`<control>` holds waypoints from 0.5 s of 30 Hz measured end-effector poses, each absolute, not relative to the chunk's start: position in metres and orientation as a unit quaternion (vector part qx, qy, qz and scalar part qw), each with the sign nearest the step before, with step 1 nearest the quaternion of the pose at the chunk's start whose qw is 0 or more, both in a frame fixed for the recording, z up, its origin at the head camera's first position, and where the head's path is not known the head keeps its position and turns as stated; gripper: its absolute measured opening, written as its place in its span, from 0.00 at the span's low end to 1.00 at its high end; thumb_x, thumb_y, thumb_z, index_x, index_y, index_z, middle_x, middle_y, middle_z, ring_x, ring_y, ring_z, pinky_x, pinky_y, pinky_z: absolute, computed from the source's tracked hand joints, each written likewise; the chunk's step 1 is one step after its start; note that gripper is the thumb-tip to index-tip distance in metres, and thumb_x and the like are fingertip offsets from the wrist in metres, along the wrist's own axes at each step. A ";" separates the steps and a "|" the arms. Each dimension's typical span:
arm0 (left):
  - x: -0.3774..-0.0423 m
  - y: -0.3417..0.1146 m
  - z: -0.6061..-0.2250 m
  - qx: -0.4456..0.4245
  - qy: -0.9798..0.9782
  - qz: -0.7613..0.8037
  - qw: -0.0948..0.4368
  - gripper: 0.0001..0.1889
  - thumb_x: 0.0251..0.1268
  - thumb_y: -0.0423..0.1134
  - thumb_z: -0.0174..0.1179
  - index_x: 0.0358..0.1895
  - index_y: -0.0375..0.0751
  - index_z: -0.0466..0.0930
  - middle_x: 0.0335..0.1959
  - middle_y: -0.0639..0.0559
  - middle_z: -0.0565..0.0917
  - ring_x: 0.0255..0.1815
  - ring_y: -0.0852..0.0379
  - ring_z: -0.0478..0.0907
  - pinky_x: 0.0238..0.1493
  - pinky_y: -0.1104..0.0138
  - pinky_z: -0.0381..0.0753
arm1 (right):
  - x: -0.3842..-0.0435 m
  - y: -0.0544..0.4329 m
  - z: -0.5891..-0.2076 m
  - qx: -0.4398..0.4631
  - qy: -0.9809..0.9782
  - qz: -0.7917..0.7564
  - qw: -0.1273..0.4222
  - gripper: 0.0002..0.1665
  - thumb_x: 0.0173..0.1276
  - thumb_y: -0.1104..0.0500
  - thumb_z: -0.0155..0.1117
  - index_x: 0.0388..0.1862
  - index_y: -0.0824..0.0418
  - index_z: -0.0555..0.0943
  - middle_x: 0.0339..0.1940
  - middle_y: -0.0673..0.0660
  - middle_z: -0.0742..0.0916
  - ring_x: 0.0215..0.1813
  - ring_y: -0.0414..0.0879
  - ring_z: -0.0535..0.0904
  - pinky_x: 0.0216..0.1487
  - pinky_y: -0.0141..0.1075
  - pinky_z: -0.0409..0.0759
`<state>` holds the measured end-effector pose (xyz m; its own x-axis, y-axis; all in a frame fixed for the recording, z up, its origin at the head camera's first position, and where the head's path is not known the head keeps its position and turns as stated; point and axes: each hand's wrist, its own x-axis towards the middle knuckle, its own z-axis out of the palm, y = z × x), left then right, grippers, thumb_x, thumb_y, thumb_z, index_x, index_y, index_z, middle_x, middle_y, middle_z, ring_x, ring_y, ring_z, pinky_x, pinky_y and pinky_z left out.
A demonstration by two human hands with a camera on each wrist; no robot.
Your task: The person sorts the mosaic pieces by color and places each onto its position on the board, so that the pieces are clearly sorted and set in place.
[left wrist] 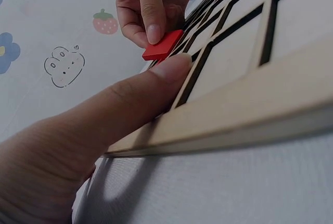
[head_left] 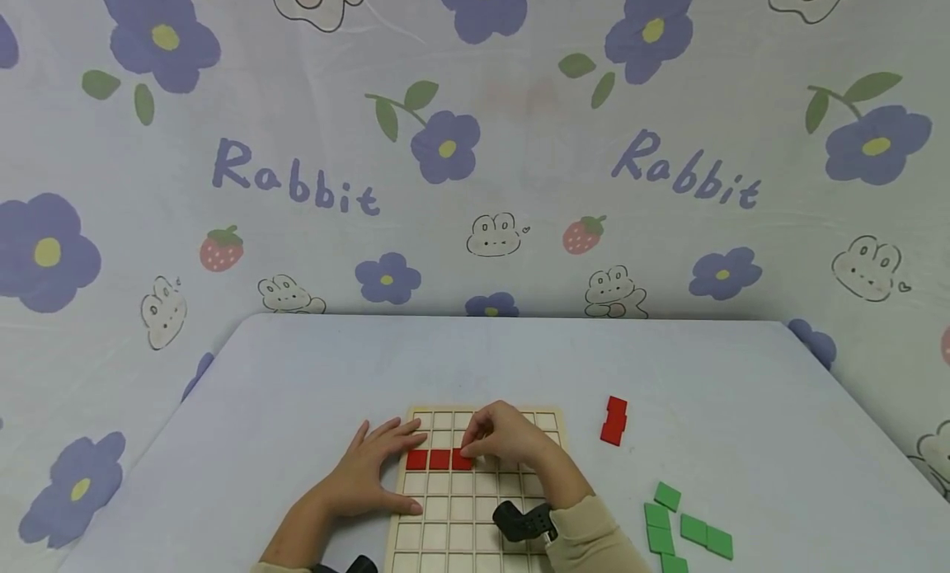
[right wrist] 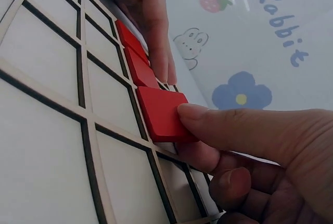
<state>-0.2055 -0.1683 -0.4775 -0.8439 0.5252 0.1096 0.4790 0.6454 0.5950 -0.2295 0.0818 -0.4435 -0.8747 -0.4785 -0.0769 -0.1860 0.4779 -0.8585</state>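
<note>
A wooden grid board (head_left: 434, 537) lies on the table. Two red square tiles (head_left: 428, 459) sit side by side in one row from its left edge. My right hand (head_left: 512, 438) pinches a third red tile (right wrist: 165, 113) between thumb and finger, tilted at the cell beside them; the right wrist view shows its near edge raised. My left hand (head_left: 371, 472) rests with spread fingers along the board's left edge, its thumb (left wrist: 130, 96) on the frame. In the right wrist view, the left hand's fingers lie just past the placed tiles.
A few overlapping red tiles (head_left: 613, 421) lie on the table right of the board. Several green square tiles (head_left: 657, 516) are scattered nearer, at the right. The white table (head_left: 312, 367) ends at a patterned cloth backdrop (head_left: 519, 169).
</note>
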 end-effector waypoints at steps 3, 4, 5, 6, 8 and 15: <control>-0.206 -0.168 -0.477 0.277 0.906 0.317 0.038 0.48 0.32 0.65 0.71 0.65 0.53 0.69 0.71 0.53 0.64 0.74 0.42 0.52 0.70 0.39 0.31 | -0.228 0.081 -0.442 -0.197 0.848 -0.468 0.153 0.03 0.55 0.66 0.69 0.26 0.66 0.83 0.21 0.50 0.83 0.24 0.40 0.70 0.26 0.30 0.69; -0.206 -0.169 -0.477 0.278 0.906 0.316 0.037 0.48 0.33 0.65 0.71 0.65 0.52 0.69 0.71 0.52 0.64 0.74 0.42 0.52 0.70 0.39 0.32 | -0.228 0.081 -0.442 -0.198 0.849 -0.466 0.152 0.02 0.55 0.66 0.69 0.26 0.65 0.83 0.22 0.50 0.83 0.24 0.40 0.70 0.26 0.30 0.69; -0.206 -0.169 -0.477 0.279 0.906 0.316 0.036 0.48 0.33 0.65 0.71 0.64 0.52 0.69 0.70 0.52 0.65 0.74 0.42 0.52 0.70 0.38 0.32 | -0.228 0.080 -0.442 -0.198 0.851 -0.463 0.150 0.02 0.55 0.66 0.69 0.26 0.65 0.83 0.22 0.50 0.83 0.25 0.40 0.71 0.27 0.30 0.69; -0.206 -0.169 -0.477 0.281 0.906 0.315 0.034 0.47 0.33 0.64 0.71 0.64 0.52 0.69 0.70 0.51 0.65 0.73 0.41 0.53 0.70 0.38 0.32 | -0.228 0.080 -0.443 -0.199 0.852 -0.461 0.149 0.02 0.56 0.66 0.68 0.26 0.65 0.83 0.22 0.51 0.83 0.25 0.40 0.71 0.27 0.30 0.70; -0.207 -0.169 -0.478 0.283 0.906 0.314 0.032 0.47 0.33 0.64 0.72 0.64 0.51 0.70 0.70 0.51 0.65 0.73 0.41 0.53 0.69 0.38 0.33 | -0.227 0.080 -0.443 -0.200 0.855 -0.455 0.145 0.02 0.56 0.66 0.68 0.26 0.64 0.83 0.23 0.51 0.83 0.26 0.40 0.72 0.28 0.30 0.71; -0.207 -0.169 -0.478 0.282 0.906 0.313 0.032 0.47 0.33 0.64 0.71 0.64 0.52 0.70 0.70 0.51 0.65 0.73 0.41 0.53 0.70 0.38 0.33 | -0.227 0.079 -0.444 -0.203 0.857 -0.453 0.141 0.02 0.56 0.66 0.68 0.26 0.64 0.83 0.23 0.51 0.83 0.26 0.40 0.72 0.27 0.30 0.71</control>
